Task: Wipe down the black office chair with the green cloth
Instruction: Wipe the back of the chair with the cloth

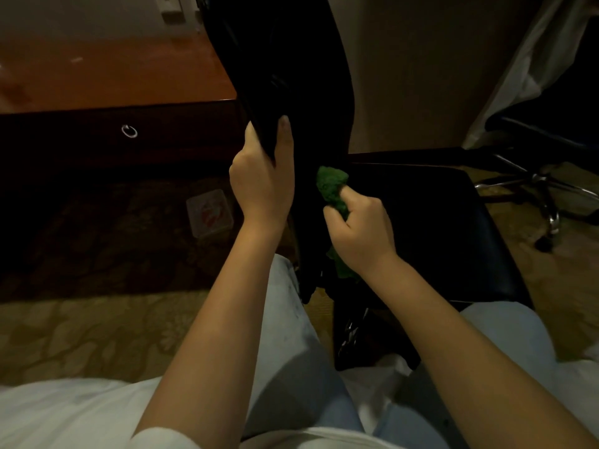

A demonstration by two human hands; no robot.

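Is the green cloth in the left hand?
No, the right hand grips the cloth, while the left hand holds the chair.

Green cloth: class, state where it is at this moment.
Head view, just right of centre: the green cloth is bunched in the right hand, at the foot of the chair backrest.

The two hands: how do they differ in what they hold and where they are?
The left hand grips the edge of the black chair's backrest; the right hand grips the bunched green cloth. The left hand sits higher, the right hand lower, near where backrest meets seat. The left hand's thumb lies straight; the right hand's fingers curl into a fist. Both are bare and gripping.
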